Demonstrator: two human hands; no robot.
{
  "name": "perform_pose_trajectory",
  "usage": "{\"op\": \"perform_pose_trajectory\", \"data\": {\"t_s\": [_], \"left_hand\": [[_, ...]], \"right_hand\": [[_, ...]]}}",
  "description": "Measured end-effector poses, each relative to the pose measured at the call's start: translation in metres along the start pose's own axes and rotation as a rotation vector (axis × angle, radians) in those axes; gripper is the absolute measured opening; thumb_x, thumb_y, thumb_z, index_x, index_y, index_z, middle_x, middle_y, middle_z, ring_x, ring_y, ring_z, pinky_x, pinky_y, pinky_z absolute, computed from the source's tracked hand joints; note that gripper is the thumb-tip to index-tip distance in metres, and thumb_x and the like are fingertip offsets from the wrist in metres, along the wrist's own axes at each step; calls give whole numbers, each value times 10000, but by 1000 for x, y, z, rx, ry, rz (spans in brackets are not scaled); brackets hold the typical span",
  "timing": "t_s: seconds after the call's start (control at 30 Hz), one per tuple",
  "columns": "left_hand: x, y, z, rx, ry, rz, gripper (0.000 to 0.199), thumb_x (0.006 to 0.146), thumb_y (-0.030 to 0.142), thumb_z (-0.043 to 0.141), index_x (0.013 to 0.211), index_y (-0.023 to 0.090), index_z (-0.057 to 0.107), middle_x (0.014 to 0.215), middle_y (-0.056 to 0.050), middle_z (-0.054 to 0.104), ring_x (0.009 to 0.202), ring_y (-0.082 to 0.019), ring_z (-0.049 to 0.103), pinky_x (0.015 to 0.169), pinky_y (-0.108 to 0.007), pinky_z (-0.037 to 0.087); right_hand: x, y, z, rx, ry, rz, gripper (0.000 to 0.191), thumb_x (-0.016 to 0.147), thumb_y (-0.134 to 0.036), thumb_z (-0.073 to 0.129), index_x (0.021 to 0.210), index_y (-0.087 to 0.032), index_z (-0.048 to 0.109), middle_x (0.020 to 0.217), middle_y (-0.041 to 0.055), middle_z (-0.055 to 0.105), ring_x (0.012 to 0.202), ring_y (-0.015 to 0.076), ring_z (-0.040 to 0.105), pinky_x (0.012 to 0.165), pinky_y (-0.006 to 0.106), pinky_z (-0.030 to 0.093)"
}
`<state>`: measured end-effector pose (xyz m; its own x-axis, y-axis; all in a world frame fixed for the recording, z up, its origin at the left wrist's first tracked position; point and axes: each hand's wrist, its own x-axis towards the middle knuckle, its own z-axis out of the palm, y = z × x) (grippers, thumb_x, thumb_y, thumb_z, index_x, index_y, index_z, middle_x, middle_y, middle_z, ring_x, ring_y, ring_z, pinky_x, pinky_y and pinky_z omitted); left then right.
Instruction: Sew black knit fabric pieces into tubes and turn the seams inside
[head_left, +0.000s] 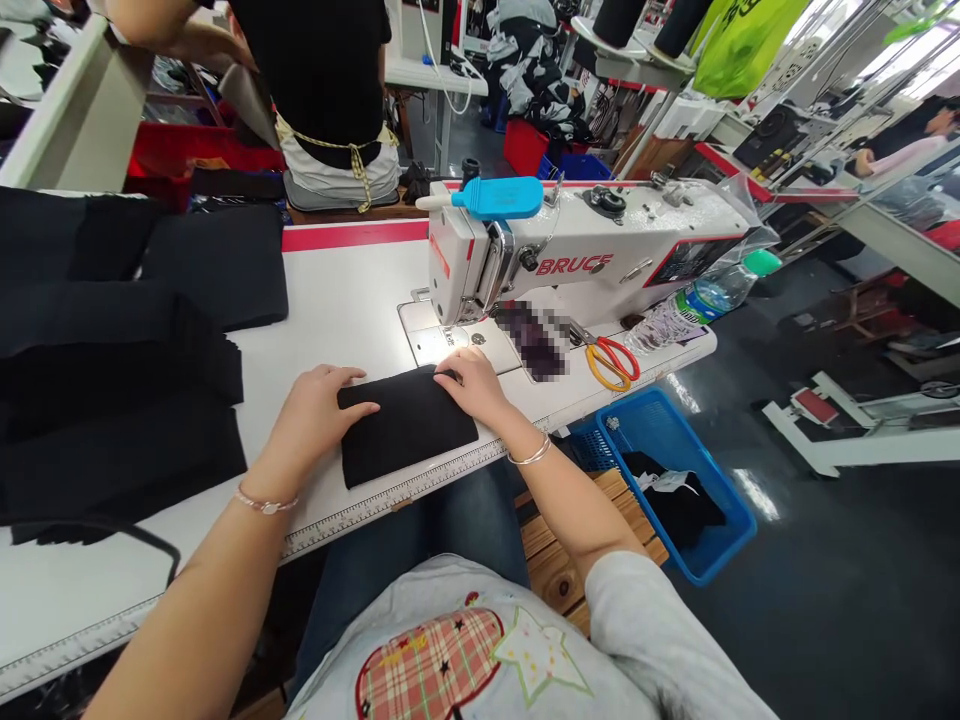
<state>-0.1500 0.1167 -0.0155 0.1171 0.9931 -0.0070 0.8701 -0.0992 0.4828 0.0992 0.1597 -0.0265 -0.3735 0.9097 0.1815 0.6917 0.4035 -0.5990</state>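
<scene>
Both grips lie wide and flat, the left hand [311, 415] and the right hand [470, 385] pressing on a folded black cloth panel [405, 425], which sits on the white sewing desk [352, 295] just before the white BRUCE sewing machine [600, 235].

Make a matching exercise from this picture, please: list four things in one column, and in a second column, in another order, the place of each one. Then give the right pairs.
Things:
1. Orange-and-yellow scissors
2. Blue plastic basket
3. Black fabric piece
4. Plastic water bottle

Places:
A. Under the left hand and right hand
B. On a wooden bench, below the table edge
C. On the white table, in front of the sewing machine
D. At the right end of the table

Right pairs: 1-C, 2-B, 3-A, 4-D
</scene>
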Motion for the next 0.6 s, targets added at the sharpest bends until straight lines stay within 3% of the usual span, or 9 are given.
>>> {"op": "perform_pose_trajectory", "data": {"t_s": [0.1, 0.23, 0.33, 0.43, 0.6], "left_hand": [[-5, 1, -2, -70, -121, -98, 527, 723, 517, 646, 1149, 207, 632, 952, -68, 634, 881, -262, 597, 766, -367, 460], [-18, 11, -2, -120, -175, -88, 341, 729, 510, 608, 905, 223, 662, 854, -37, 629, 802, -234, 580, 695, -338, 420], [-32, 22, 1, -177, -154, -59, 267, 756, 486, 590, 794, 225, 632, 813, -19, 643, 759, -206, 574, 693, -318, 413], [-47, 30, 4, -251, -120, -118, 260, 790, 492, 580, 834, 240, 625, 736, 23, 638, 614, -154, 521, 630, -292, 398], [-60, 33, 11, -376, 2, -150, 245, 775, 477, 625, 831, 239, 634, 785, 30, 663, 663, -145, 547, 639, -267, 412]], "right_hand": [[-13, -6, -4, 45, -11, -4, 65, 883, -201, 638, 854, -197, 696, 805, 28, 590, 861, 196, 514, 800, 334, 426], [-34, -13, -7, 293, 9, 45, 84, 891, -204, 609, 890, -209, 692, 883, 24, 612, 752, 144, 549, 697, 285, 453], [-50, -15, -6, 511, 54, 70, 64, 853, -207, 641, 878, -224, 697, 985, 29, 671, 891, 161, 624, 788, 292, 483], [-61, -15, -3, 684, 54, 152, 72, 785, -230, 708, 856, -219, 714, 955, 22, 722, 960, 188, 661, 882, 318, 492], [-68, -17, -2, 660, -24, 175, 114, 760, -262, 744, 867, -227, 762, 924, 24, 754, 915, 199, 695, 865, 323, 512]]}}
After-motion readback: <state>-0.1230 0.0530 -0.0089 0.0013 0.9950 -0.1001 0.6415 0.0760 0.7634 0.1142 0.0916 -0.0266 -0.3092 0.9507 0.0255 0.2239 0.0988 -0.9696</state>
